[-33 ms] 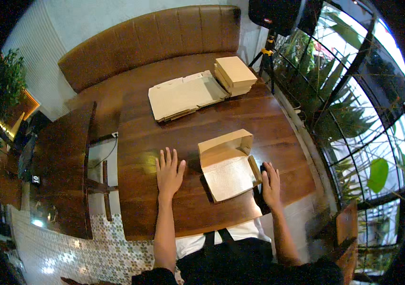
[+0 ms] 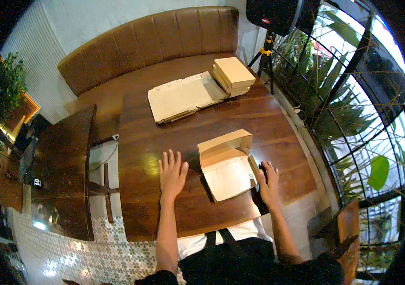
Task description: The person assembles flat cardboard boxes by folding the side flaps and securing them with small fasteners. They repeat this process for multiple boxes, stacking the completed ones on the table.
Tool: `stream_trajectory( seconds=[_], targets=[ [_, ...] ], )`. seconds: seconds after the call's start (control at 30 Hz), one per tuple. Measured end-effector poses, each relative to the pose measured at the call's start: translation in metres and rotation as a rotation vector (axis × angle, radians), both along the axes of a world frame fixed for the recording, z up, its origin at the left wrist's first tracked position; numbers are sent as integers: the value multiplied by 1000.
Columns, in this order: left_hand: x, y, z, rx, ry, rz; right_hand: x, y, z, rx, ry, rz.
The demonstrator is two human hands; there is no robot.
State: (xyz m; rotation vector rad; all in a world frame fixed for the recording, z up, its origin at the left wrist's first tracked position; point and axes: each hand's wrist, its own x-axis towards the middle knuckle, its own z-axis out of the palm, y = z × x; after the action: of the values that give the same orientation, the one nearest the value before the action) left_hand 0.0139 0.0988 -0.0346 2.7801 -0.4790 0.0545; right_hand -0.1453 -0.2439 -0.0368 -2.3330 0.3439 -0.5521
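1. The left hand [image 2: 171,172] lies flat on the wooden table [image 2: 140,190], palm down, fingers spread wide, holding nothing. It rests just to the left of the open cardboard box [image 2: 228,166] and does not touch it; it looks like a hand at rest or bracing on the tabletop.

2. The right hand [image 2: 269,183] also lies open, fingers stretched forward, at the box's right edge. Its fingertips sit against or just beside the small side flap there, and a dark object lies partly under the hand; what that object is cannot be made out. The hand grips nothing that shows.

3. The box sits between the two hands, near the table's front edge and straight ahead of the person. Its lid stands up at the back and its pale lining faces up, so the inside is open to view. One hand on either side frames it, which would keep it from sliding.

4. Farther back on the table lies a stack of flat, unfolded boxes [image 2: 183,97], pale side up, well apart from the hands.

5. Just to the right of that stack, at the far corner, sits a pile of folded, closed boxes [image 2: 233,75], touching or nearly touching the flat ones. Flat ones and finished ones are kept in separate heaps.

6. Behind the table runs a brown leather bench [image 2: 155,42]. A second, darker table [image 2: 62,175] stands to the left, and a window with green plants [image 2: 349,118] fills the right side.
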Motion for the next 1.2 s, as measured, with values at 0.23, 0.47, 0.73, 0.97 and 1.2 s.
stream_trajectory(
  seconds=[0.23,0.47,0.73,0.97,1.2],
  targets=[
    [25,1,-5,-913,268,75,57,80,0,41,-106,313],
    [66,15,-20,-1279,289,319,138,83,-2,316,-177,314],
    [57,26,-7,-1566,356,-216,143,79,0,384,-193,213],
    [42,29,9,-1535,641,-472,141,75,-4,408,-296,205],
    [46,20,-5,-1613,491,-32,140,72,-8,473,-230,126]
  ],
)
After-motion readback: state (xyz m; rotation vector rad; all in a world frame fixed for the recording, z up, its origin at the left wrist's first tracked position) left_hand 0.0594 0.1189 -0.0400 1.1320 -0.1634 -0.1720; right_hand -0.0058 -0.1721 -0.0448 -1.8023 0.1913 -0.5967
